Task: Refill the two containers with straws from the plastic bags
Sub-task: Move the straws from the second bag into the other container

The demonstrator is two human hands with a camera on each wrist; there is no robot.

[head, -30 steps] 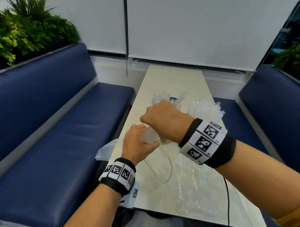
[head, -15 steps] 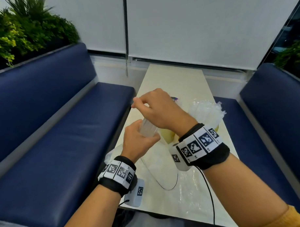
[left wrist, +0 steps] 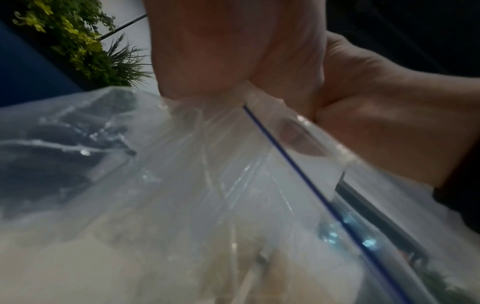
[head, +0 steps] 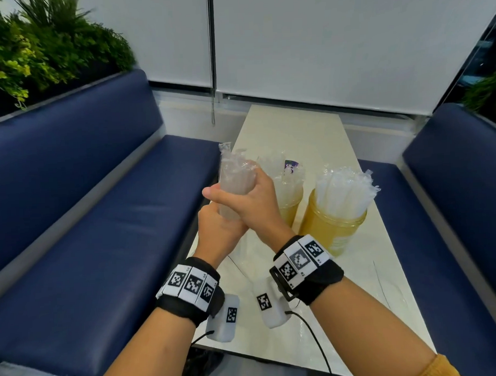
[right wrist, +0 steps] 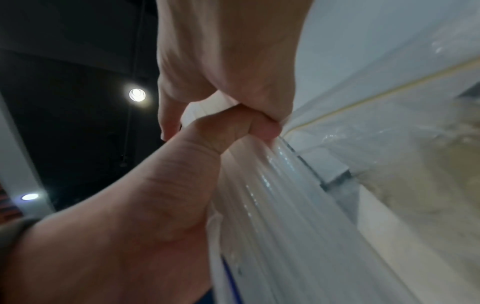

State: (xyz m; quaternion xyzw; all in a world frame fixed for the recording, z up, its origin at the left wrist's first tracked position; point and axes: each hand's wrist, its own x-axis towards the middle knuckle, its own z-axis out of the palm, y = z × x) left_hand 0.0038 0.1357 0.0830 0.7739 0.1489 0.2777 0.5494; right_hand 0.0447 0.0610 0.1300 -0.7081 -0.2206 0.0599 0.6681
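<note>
Both hands are wrapped round one straw bundle (head: 235, 185) above the table's (head: 301, 135) left edge: right hand (head: 250, 204) fingers curled up top, left hand (head: 217, 234) gripping below, apparently the bag (left wrist: 207, 185) too.

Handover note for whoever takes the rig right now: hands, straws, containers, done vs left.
Right hand: grips a bundle of wrapped straws, held upright above the table's left edge.
Left hand: just below it, grips the plastic bag, which hangs under the bundle.
Right yellow container: packed with straws, looks done.
Left yellow container: already holds straws; how full is hard to tell, since the hands cover part of it.
An empty bag lies flat on the table.
Left: pull the bundle free of the bag, probably drop it into the left container.
</note>
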